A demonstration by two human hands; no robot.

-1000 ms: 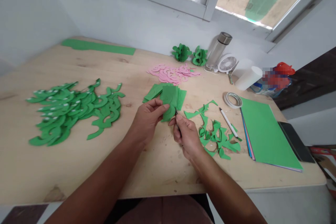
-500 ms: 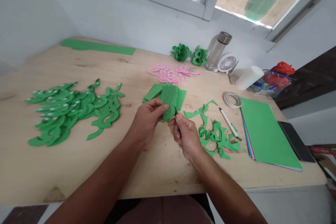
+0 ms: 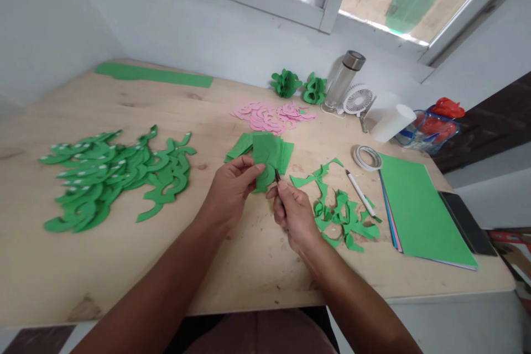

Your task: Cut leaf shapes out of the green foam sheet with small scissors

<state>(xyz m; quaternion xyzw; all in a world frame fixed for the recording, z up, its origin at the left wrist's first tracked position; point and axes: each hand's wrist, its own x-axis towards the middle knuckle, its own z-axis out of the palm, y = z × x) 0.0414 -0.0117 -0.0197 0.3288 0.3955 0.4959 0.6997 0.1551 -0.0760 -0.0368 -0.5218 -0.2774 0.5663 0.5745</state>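
Between thumb and fingers, my left hand (image 3: 233,188) pinches a green paper piece (image 3: 264,149) with a curved outline on it. My right hand (image 3: 293,207) is closed around small dark scissors (image 3: 277,176), whose blades point up at the paper's right edge. Most of the scissors is hidden in the fist. Just behind the held piece lie more green paper rectangles (image 3: 286,155). Right of my right hand are curled green paper scraps (image 3: 346,215). A large pile of cut green curved pieces (image 3: 108,177) spreads on the left.
Pink paper cutouts (image 3: 269,116) lie further back, before two green paper ornaments (image 3: 285,83). A glass bottle (image 3: 343,80), small white fan (image 3: 358,99) and white roll (image 3: 394,123) stand by the wall. Right are tape (image 3: 367,158), a white pen (image 3: 360,192), green sheets (image 3: 427,210) and a dark phone (image 3: 467,224).
The held paper has shifted slightly left and turned a little, away from the scissor blades, which show more clearly now. My hands have barely moved.
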